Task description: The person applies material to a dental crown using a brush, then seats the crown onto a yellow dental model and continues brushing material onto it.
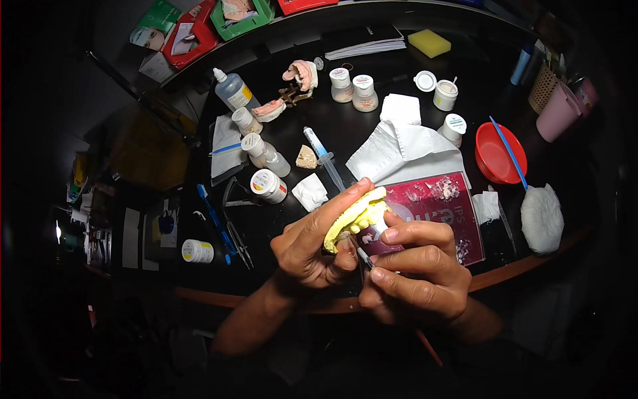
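Note:
My left hand grips a yellow dental cast, thumb and forefinger wrapped around its arch, held above the front of the dark table. My right hand holds a thin brush-like tool pinched between the fingers, its tip touching the underside of the cast near my left thumb. The tool's reddish handle sticks out below my wrist. Under both hands lies a maroon mixing slab with pale dabs of paste on it.
A syringe, white jars, a clear bottle, pink denture models, tissues, a red bowl with a blue stick, tweezers and a blue-handled tool crowd the table. Red and green trays sit on the shelf behind.

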